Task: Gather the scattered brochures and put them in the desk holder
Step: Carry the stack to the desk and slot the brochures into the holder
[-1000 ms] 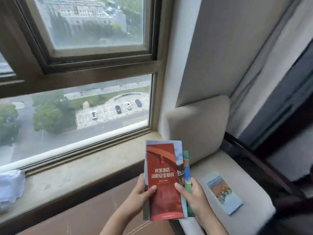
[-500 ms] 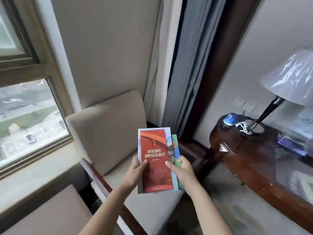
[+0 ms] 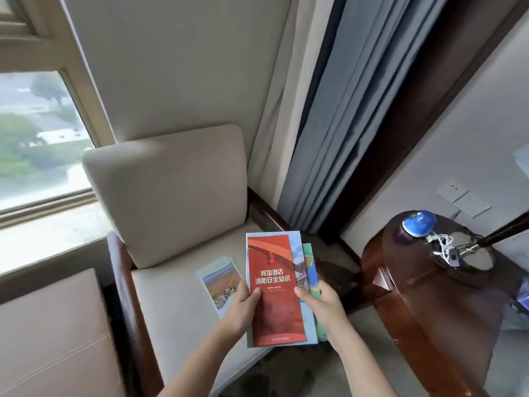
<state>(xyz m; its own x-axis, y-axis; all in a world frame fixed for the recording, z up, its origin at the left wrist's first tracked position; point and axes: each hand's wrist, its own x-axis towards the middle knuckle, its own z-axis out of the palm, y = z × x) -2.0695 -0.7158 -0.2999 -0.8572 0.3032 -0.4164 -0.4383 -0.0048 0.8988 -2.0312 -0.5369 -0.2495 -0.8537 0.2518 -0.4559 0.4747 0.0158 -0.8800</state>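
Note:
I hold a small stack of brochures (image 3: 274, 290) upright in front of me, a red one with white lettering on top and blue and green ones behind it. My left hand (image 3: 242, 309) grips the stack's left edge, thumb on the red cover. My right hand (image 3: 322, 303) grips its right edge, thumb on the front. One more brochure (image 3: 219, 277), with a landscape photo, lies flat on the beige chair seat (image 3: 171, 305), just left of the stack and partly behind my left hand. No desk holder is in view.
The armchair has a beige back cushion (image 3: 169, 193) and dark wooden arms (image 3: 126, 287). A dark wooden desk (image 3: 423, 305) stands at the right with a lamp base (image 3: 463, 253) and a blue round object (image 3: 419, 222). Curtains (image 3: 329, 124) hang behind; a window (image 3: 37, 133) is at the left.
The view has swung right from the window to the chair and desk, then back a little left. Both hands keep holding the stack. The landscape brochure on the seat is in view again.

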